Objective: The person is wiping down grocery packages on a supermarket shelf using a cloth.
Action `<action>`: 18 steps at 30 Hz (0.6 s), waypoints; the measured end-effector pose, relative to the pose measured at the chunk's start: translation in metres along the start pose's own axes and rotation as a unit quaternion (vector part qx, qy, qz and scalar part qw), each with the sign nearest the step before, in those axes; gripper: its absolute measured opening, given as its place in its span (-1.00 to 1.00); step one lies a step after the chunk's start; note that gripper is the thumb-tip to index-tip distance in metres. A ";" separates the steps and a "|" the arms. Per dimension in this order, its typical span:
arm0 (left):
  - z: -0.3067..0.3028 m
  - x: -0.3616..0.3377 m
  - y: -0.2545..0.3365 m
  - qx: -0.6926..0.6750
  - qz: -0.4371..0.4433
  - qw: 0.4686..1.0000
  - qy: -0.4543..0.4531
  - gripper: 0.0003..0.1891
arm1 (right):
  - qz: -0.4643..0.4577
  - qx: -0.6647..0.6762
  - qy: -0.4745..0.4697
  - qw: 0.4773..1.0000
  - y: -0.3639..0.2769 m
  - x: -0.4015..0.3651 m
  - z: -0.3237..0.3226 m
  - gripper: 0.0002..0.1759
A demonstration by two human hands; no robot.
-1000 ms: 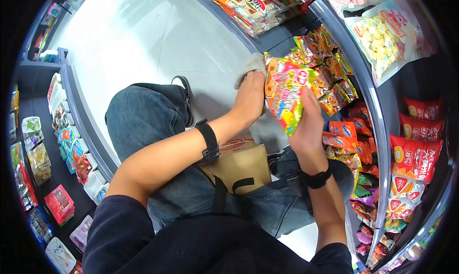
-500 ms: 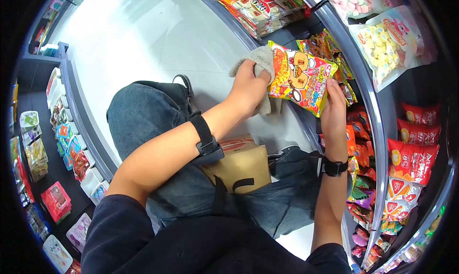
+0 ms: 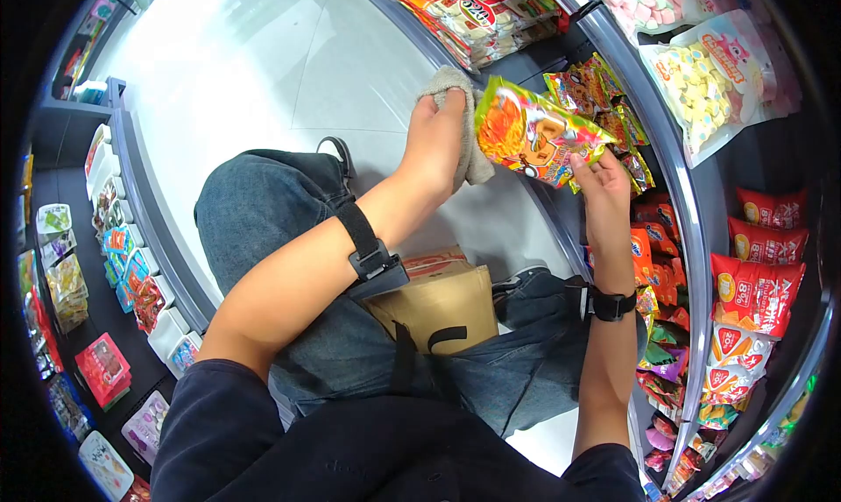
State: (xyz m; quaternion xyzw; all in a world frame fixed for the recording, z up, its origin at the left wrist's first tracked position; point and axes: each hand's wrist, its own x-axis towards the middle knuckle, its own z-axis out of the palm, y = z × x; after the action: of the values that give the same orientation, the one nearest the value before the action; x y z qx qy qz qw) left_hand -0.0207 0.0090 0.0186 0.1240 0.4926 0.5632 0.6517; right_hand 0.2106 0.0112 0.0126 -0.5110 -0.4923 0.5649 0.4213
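Observation:
My left hand [image 3: 435, 143] is closed around a folded grey-beige cloth [image 3: 474, 158], its fingers partly hidden behind the fabric. To the right, my right hand [image 3: 603, 187] pinches a snack bag [image 3: 534, 134] by its lower right corner. The bag is yellow, green and red, printed with noodles and cartoon figures, and it is tilted in the air. A narrow gap shows between the cloth and the bag. Behind the bag, several similar small packets [image 3: 583, 90] lie on the dark shelf.
A cardboard box [image 3: 447, 305] sits between my knees. At right, a shelf rail [image 3: 679, 165] curves past red snack bags [image 3: 752, 296] and a clear bag of yellow candy [image 3: 701, 90]. Large snack packs [image 3: 473, 16] stand above. Another shelf [image 3: 162, 265] with packaged goods runs along the left.
My left hand with the cloth has moved left, away from the bag. The bag has tilted and turned in my right hand, whose fingers now pinch its corner.

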 end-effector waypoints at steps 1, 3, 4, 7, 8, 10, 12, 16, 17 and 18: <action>0.000 0.000 0.000 0.000 -0.001 1.000 0.000 -0.69 | 0.001 0.000 0.000 1.000 0.002 0.000 -0.003 -0.75; 0.000 0.000 0.001 -0.016 -0.032 0.999 -0.033 -0.70 | -0.070 0.006 0.022 0.997 0.005 0.001 -0.006 -0.74; 0.002 -0.001 0.002 -0.016 -0.032 0.999 -0.033 -0.70 | -0.086 0.004 0.016 0.996 0.003 0.002 -0.007 -0.71; 0.005 -0.009 -0.003 0.065 -0.075 0.993 -0.057 -0.68 | -0.158 -0.084 0.035 0.983 0.002 0.003 -0.003 -0.70; 0.003 -0.009 -0.006 0.120 -0.058 0.984 -0.122 -0.67 | -0.158 -0.085 0.036 0.983 0.004 0.004 -0.005 -0.70; 0.000 -0.009 -0.015 0.204 -0.026 0.954 -0.219 -0.64 | -0.170 -0.140 0.044 0.975 0.008 0.007 -0.007 -0.71; 0.001 -0.012 -0.023 0.240 0.055 0.939 -0.242 -0.65 | -0.169 -0.187 0.061 0.966 0.008 0.006 -0.008 -0.72; -0.003 -0.010 -0.038 0.343 0.251 0.853 -0.304 -0.65 | -0.263 -0.357 0.071 0.893 0.004 0.002 0.001 -0.72; -0.005 -0.008 -0.044 0.417 0.332 0.787 -0.309 -0.65 | -0.263 -0.357 0.072 0.894 0.008 0.001 0.007 -0.72; -0.004 -0.011 -0.046 0.417 0.332 0.787 -0.310 -0.65 | -0.262 -0.315 0.066 0.910 0.016 -0.001 0.014 -0.71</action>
State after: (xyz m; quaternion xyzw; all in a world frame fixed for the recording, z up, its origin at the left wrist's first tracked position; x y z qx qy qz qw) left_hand 0.0057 -0.0172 -0.0102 0.7078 0.3793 0.4154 0.4273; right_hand 0.1974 0.0057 -0.0027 -0.5061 -0.7320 0.2150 0.4023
